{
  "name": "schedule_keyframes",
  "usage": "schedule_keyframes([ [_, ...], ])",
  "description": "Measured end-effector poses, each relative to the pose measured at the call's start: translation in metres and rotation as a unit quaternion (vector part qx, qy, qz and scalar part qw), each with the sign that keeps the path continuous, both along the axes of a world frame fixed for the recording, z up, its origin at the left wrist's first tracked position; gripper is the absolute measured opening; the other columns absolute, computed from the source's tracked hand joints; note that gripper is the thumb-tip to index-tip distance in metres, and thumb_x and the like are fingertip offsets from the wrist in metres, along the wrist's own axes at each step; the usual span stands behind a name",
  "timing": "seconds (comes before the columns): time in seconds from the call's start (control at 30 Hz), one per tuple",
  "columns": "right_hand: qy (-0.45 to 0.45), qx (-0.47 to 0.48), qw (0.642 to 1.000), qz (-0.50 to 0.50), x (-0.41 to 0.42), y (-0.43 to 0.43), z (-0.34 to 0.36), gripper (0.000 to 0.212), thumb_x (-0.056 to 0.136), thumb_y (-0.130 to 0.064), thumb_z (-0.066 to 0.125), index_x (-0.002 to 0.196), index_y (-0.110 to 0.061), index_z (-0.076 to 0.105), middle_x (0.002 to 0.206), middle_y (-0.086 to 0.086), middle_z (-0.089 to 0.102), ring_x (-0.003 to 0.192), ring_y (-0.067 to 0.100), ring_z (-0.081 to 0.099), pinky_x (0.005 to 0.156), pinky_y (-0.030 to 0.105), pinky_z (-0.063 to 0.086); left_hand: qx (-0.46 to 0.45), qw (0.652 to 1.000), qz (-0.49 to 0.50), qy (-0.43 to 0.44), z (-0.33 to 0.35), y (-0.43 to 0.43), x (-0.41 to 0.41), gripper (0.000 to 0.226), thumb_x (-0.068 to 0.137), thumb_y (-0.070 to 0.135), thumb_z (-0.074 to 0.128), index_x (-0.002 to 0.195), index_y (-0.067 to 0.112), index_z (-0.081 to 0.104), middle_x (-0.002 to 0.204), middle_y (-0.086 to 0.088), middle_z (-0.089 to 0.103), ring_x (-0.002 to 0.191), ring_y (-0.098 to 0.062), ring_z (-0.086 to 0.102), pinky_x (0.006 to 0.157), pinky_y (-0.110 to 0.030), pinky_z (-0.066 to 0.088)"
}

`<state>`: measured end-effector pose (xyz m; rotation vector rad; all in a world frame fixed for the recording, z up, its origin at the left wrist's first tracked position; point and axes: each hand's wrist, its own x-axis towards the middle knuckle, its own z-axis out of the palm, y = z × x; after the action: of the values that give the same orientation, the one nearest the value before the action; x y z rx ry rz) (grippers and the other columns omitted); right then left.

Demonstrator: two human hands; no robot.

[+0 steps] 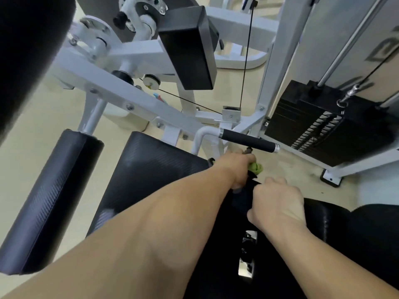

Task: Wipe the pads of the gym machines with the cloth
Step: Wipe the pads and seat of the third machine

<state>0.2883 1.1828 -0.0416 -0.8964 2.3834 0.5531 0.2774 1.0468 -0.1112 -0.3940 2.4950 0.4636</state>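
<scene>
View down over a white-framed gym machine. Left hand (pixel 235 167), at frame centre, is clenched around a bunched green cloth (pixel 255 168), just below a black foam handle (pixel 248 141). Right hand (pixel 278 201), just lower right of it, curls its fingers over the end of a narrow black pad (pixel 228 255), grasping it. A ribbed flat pad (pixel 151 169) and a roller pad (pixel 49 201) lie to the left. A weight stack (pixel 323 126) stands at right.

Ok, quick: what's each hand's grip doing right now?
Left hand: closed, holding the green cloth.
Right hand: closed, fingers curled over the edge of the black pad.
</scene>
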Motion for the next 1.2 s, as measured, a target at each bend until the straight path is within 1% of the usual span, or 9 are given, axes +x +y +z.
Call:
schedule_keyframes([
  [0.2, 0.0, -0.01, 1.0, 0.001, 0.001, 0.002, 0.004, 0.039, 0.088, -0.037, 0.052, 0.121, -0.025, 0.067, 0.12, -0.002, 0.059, 0.115, 0.023, 0.052, 0.086, 0.036, 0.05, -0.244, 0.964, 0.022, 0.105, 0.043, -0.055, 0.075, 0.051, 0.094, 0.012, 0.057, 0.142, 0.022, 0.042, 0.139, -0.014, 0.042, 0.123, -0.038, 0.041, 0.098, -0.045, 0.043],
  [0.33, 0.0, -0.036, 0.999, -0.002, 0.001, 0.001, 0.006, 0.031, 0.086, -0.035, 0.053, 0.111, -0.028, 0.069, 0.113, -0.004, 0.063, 0.11, 0.022, 0.055, 0.077, 0.035, 0.044, -0.324, 0.907, 0.245, 0.111, 0.066, -0.099, 0.137, 0.045, 0.094, 0.011, 0.054, 0.135, 0.025, 0.045, 0.139, -0.013, 0.039, 0.119, -0.037, 0.04, 0.098, -0.044, 0.039],
  [0.43, 0.0, -0.035, 0.999, 0.016, 0.004, 0.0, 0.012, 0.024, 0.088, -0.034, 0.055, 0.107, -0.028, 0.069, 0.109, -0.004, 0.065, 0.106, 0.022, 0.058, 0.085, 0.035, 0.047, -0.295, 0.881, 0.359, 0.091, 0.061, -0.078, 0.173, 0.047, 0.092, 0.015, 0.061, 0.133, 0.028, 0.041, 0.138, -0.013, 0.035, 0.117, -0.036, 0.039, 0.099, -0.045, 0.04],
  [0.57, 0.036, 0.004, 0.991, 0.128, 0.018, 0.001, 0.022, 0.022, 0.09, -0.026, 0.055, 0.107, -0.029, 0.068, 0.106, -0.005, 0.07, 0.109, 0.022, 0.061, 0.111, 0.046, 0.034, -0.196, 0.929, 0.289, 0.12, 0.049, 0.001, 0.196, 0.062, 0.088, 0.01, 0.056, 0.145, 0.031, 0.041, 0.146, -0.012, 0.031, 0.117, -0.037, 0.039, 0.1, -0.044, 0.041],
  [0.67, 0.016, -0.042, 0.986, 0.158, 0.046, 0.009, 0.023, 0.025, 0.092, -0.027, 0.055, 0.115, -0.027, 0.066, 0.116, 0.001, 0.067, 0.118, 0.026, 0.056, 0.108, 0.046, 0.035, -0.15, 0.97, 0.155, 0.109, 0.036, 0.055, 0.213, 0.069, 0.087, 0.017, 0.06, 0.15, 0.036, 0.038, 0.148, -0.008, 0.029, 0.115, -0.033, 0.039, 0.104, -0.039, 0.038],
  [0.77, -0.119, -0.168, 0.979, -0.007, 0.093, 0.028, 0.011, 0.023, 0.092, -0.021, 0.055, 0.113, -0.021, 0.064, 0.122, 0.005, 0.06, 0.12, 0.029, 0.055, 0.085, 0.037, 0.045, -0.106, 0.99, 0.041, 0.081, 0.009, 0.096, 0.242, 0.07, 0.083, 0.031, 0.066, 0.147, 0.038, 0.038, 0.149, -0.006, 0.03, 0.114, -0.032, 0.039, 0.103, -0.041, 0.04],
  [0.83, -0.19, -0.21, 0.95, -0.135, 0.128, 0.046, 0.0, 0.016, 0.087, -0.016, 0.056, 0.102, -0.018, 0.061, 0.116, 0.006, 0.064, 0.112, 0.032, 0.061, 0.081, 0.035, 0.051, -0.095, 0.993, -0.025, 0.061, -0.004, 0.121, 0.27, 0.07, 0.081, 0.036, 0.065, 0.144, 0.036, 0.035, 0.146, -0.007, 0.036, 0.113, -0.033, 0.04, 0.093, -0.045, 0.043],
  [1.03, -0.22, -0.225, 0.914, -0.256, 0.229, 0.1, -0.016, 0.041, 0.085, -0.021, 0.058, 0.126, -0.02, 0.059, 0.121, 0.005, 0.069, 0.109, 0.031, 0.065, 0.09, 0.04, 0.055, -0.084, 0.989, -0.069, 0.096, 0.003, 0.155, 0.346, 0.048, 0.093, 0.034, 0.058, 0.139, 0.022, 0.054, 0.142, -0.006, 0.04, 0.11, -0.031, 0.041, 0.092, -0.046, 0.045],
  [1.2, -0.244, -0.251, 0.852, -0.39, 0.304, 0.131, -0.021, 0.058, 0.094, -0.009, 0.047, 0.152, -0.014, 0.045, 0.149, 0.01, 0.053, 0.135, 0.032, 0.052, 0.112, 0.042, 0.044, -0.091, 0.974, -0.113, 0.173, 0.016, 0.114, 0.421, 0.062, 0.075, 0.029, 0.07, 0.134, 0.04, 0.052, 0.12, -0.005, 0.053, 0.093, -0.034, 0.051, 0.072, -0.045, 0.047],
])
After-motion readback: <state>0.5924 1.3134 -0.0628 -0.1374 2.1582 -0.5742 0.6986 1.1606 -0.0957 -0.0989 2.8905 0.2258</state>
